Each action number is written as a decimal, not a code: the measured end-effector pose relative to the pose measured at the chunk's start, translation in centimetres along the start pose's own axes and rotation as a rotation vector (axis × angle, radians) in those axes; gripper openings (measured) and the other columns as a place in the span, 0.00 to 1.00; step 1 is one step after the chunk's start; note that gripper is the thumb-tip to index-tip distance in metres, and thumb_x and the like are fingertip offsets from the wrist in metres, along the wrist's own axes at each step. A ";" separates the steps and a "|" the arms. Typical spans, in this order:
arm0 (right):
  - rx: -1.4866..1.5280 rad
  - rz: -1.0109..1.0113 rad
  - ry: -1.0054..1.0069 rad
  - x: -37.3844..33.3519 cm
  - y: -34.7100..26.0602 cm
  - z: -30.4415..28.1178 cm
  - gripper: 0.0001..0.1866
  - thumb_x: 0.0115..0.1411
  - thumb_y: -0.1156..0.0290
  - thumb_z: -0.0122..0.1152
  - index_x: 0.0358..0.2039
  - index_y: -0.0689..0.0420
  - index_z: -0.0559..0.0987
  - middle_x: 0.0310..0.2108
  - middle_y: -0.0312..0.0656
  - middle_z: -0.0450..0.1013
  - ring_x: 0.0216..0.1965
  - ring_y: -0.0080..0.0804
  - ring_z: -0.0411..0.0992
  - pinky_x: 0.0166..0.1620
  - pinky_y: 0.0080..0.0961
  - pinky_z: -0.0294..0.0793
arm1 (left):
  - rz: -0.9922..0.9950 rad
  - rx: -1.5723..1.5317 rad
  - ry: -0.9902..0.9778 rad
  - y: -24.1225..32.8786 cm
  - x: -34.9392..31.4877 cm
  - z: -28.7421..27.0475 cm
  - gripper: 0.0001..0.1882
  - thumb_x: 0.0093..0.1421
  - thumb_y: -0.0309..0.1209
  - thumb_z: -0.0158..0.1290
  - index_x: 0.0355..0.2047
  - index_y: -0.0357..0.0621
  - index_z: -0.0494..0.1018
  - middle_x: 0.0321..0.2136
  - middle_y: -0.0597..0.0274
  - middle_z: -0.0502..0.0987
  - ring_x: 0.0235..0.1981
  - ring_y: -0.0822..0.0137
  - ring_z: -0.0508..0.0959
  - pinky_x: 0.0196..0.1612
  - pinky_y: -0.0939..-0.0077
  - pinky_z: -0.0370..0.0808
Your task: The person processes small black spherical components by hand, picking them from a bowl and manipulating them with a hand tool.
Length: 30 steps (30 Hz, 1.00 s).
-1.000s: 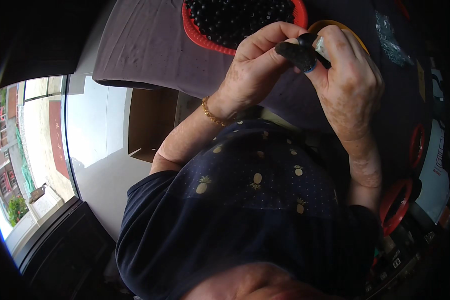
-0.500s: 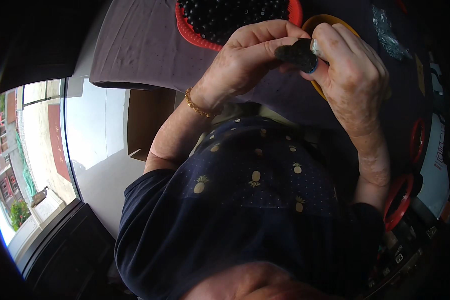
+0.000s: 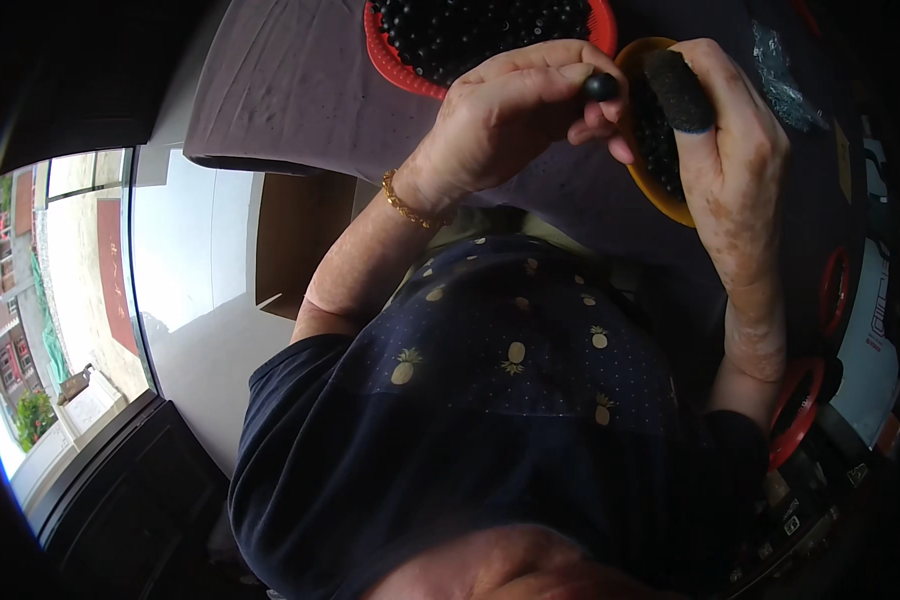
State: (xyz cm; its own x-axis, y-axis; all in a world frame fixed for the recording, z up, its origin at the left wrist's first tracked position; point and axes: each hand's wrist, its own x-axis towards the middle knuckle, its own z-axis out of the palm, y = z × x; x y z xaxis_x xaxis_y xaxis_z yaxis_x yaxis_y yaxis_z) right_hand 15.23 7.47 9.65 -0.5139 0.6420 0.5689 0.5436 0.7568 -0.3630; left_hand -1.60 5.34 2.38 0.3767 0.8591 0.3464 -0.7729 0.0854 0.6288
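Note:
A round black bead (image 3: 600,87) sits pinched between thumb and finger of my left hand (image 3: 500,115), its lower fingers loosely curled. My right hand (image 3: 738,150) is over the right side of a yellow bowl (image 3: 678,212) of small dark pieces. A dark, rough finger cover (image 3: 678,92) with a blue edge sheathes its thumb. The other right fingers are curled and mostly hidden behind the hand, so anything in them is out of sight. Beyond my left hand stands a red basket (image 3: 395,75) heaped with black beads (image 3: 480,35).
A grey-purple cloth (image 3: 280,100) covers the table. Crumpled clear plastic (image 3: 782,80) lies right of the yellow bowl. An open cardboard box (image 3: 300,235) stands below the table's left edge. Red rings or rims (image 3: 798,410) show at the lower right.
My hands were together around the thumb cover; now they are apart. The right hand has moved right, over the yellow bowl. The bead in my left hand has come into sight.

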 end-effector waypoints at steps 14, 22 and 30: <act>-0.376 -0.215 -0.018 0.4 -2.2 0.5 0.14 0.49 0.62 0.63 0.31 0.56 0.72 0.23 0.36 0.67 0.23 0.31 0.71 0.27 0.25 0.71 | -0.054 0.078 0.159 0.5 -0.2 1.0 0.13 0.61 0.31 0.42 0.40 0.34 0.69 0.29 0.66 0.71 0.30 0.76 0.66 0.36 0.82 0.65; -0.389 -0.193 -0.039 0.0 -2.0 0.9 0.16 0.41 0.69 0.67 0.30 0.56 0.72 0.22 0.35 0.66 0.23 0.30 0.70 0.26 0.24 0.71 | -0.052 0.195 0.152 1.3 -0.6 1.0 0.14 0.61 0.32 0.43 0.40 0.34 0.70 0.30 0.65 0.72 0.32 0.77 0.68 0.39 0.82 0.66; -0.263 -0.383 0.079 -0.7 -0.2 0.6 0.13 0.34 0.78 0.64 0.24 0.53 0.74 0.20 0.32 0.64 0.20 0.25 0.68 0.23 0.23 0.69 | -0.038 0.149 0.173 0.8 -0.2 0.5 0.14 0.62 0.32 0.41 0.39 0.34 0.69 0.32 0.62 0.72 0.32 0.75 0.69 0.42 0.78 0.69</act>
State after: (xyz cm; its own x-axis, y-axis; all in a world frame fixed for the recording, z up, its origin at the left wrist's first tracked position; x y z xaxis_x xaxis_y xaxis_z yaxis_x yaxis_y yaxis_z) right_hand 15.07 6.94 8.84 -0.6639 0.3041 0.6832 0.4799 0.8739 0.0773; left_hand -2.00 4.95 3.17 0.3010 0.9315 0.2043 -0.6709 0.0545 0.7395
